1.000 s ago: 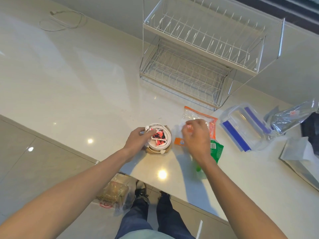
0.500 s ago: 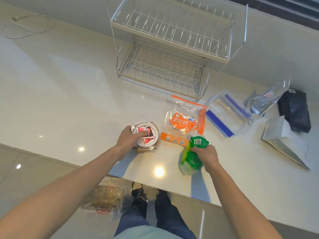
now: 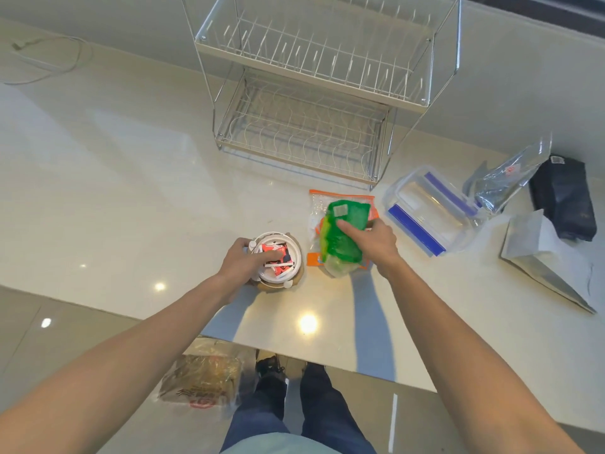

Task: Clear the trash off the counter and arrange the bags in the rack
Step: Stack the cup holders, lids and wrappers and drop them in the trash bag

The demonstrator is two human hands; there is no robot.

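1. Holding two things at once here — your left hand [image 3: 244, 262] is clamped on the round takeout tub [image 3: 278, 262] full of red-and-white wrappers, thumb pressing down into it, at about 6 o'clock from the wire rack [image 3: 311, 103].
2. Your right hand [image 3: 373, 242] is gripping the green bag [image 3: 343, 234], fingers closed round it, held over the orange zip bag [image 3: 340, 199] that lies flat on the counter [image 3: 131, 191] just to the tub's 3 o'clock.
3. So I'd say you're mid-sort: trash in one hand, first bag in the other. Both rack tiers are empty, so the arranging part hasn't started.
4. Next move, my guess — carry the green bag up to 12 o'clock and slot it upright between the rack's wires. It's floppy, so it'll probably need something to lean on.
5. The tub looks like it's bound for the bin; I can't see one in view.
6. The silver pouch [image 3: 509, 178] and black bag [image 3: 561, 199] wait over at 3 o'clock, beside the clear container [image 3: 432, 208].
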